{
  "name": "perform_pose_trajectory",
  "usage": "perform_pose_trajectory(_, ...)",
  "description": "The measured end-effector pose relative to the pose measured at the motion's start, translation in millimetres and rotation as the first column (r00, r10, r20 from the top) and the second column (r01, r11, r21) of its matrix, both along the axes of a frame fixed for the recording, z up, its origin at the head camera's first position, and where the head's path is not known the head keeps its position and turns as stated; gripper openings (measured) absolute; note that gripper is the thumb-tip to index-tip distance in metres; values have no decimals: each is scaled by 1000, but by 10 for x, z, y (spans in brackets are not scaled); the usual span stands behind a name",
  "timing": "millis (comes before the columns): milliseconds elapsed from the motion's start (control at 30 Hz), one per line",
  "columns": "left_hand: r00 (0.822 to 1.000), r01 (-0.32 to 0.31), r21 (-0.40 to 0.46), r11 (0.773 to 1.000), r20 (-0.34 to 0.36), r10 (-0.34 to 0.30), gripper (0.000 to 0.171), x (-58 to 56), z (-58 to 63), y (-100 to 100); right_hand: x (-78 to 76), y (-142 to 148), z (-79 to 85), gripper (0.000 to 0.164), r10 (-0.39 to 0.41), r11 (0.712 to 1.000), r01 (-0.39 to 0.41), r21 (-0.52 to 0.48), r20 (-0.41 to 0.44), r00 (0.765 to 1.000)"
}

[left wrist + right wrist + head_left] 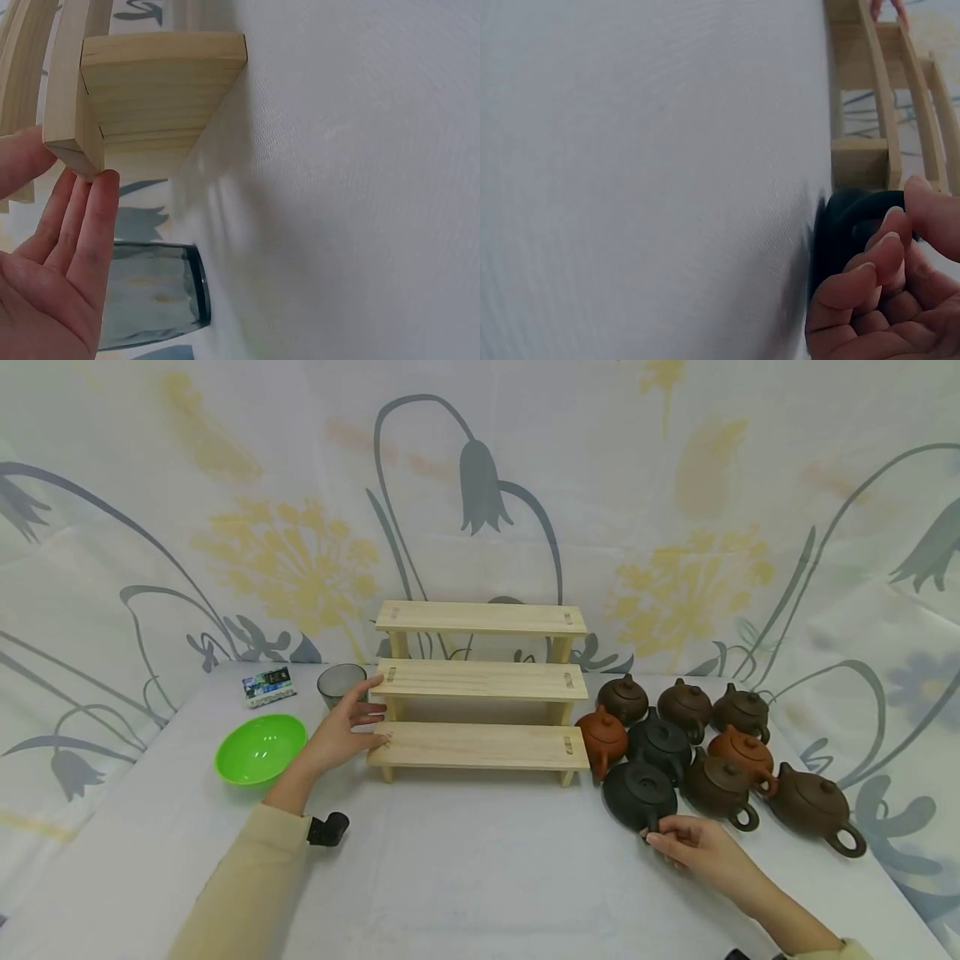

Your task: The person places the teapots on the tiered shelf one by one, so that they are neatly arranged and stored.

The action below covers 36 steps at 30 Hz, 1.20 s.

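A three-step wooden display stand (480, 745) stands in the middle of the table. At its left end my left hand (341, 733) grips the lowest board; the left wrist view shows the thumb on one face of the board end (67, 112) and the fingertips on the other. On the right, my right hand (708, 853) pinches the handle of a black teapot (633, 789), the nearest in a cluster. In the right wrist view, thumb and fingers meet at the dark handle (881, 199). The pot appears to rest on the cloth.
Behind the black pot sit several brown teapots (810, 802), reddish ones (602, 739) and another black one (658, 742). At left are a green bowl (261, 750), a glass cup (340, 681) beside my left hand, and a small printed box (268, 687). A patterned curtain hangs behind.
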<state>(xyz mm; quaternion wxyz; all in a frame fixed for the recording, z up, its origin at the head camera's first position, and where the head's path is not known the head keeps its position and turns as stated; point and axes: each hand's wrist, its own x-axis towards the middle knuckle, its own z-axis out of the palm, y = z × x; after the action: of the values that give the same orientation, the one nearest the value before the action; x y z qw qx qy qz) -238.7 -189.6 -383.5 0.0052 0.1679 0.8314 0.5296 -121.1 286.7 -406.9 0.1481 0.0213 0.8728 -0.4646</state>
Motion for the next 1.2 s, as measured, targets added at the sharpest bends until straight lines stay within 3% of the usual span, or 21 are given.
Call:
perform_pose_trajectory(400,1000,-18,2,1000,17,18,84,-1,-35,28,41,-62,-29,34,-146,981,141,-132,-23,989)
perform_pose_trajectory(733,1000,-22,-2,1000,11,22,84,-1,-39,24,74,-60,74,27,-187,958,154,-241,-121,975)
perform_pose_trajectory(900,1000,-11,1,1000,-9,11,83,7,-28,20,76,-45,178,18,-177,945,114,-308,-187,966)
perform_pose_trajectory(1067,1000,-6,6,1000,-12,6,83,23,-10,21,74,-44,275,8,-151,911,35,-411,-254,955)
perform_pose_trajectory(1200,1000,-16,-10,1000,-14,16,82,25,-4,27,51,-84,369,10,-131,903,-17,-429,-314,940)
